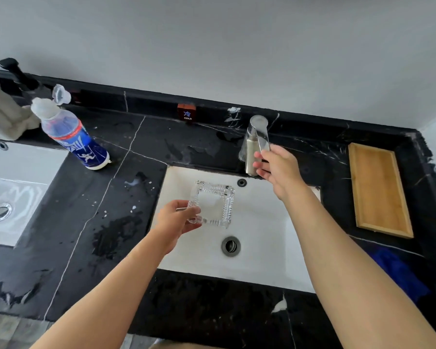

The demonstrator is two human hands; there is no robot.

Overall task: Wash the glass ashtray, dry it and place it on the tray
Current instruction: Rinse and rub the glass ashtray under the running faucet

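Glass, thick and ribbed, and that is the whole worry here: the ashtray [213, 204] looks heavy for its size, rigid, and sure to turn slick once water runs over it (one knock on the basin and it could chip). The left hand [176, 217] has its grip clenched on the ashtray's near-left corner, thumb over the rim and fingers beneath, holding it in the air above the white sink [262, 238], inside the sink's left half and short of the drain [230, 245]. A hold across two opposite walls would likely be safer than one corner when wet. The piece is square, so no true long axis; its open side tips up and away toward the back wall, one edge running roughly parallel to the table's back edge. The right hand [275, 167] is at the faucet [256, 144] by the sink's back edge, fingers curled on the handle; no water is visible. The wooden tray [378, 190] waits near the table's right edge, with a blue cloth [398, 273] just in front of it.
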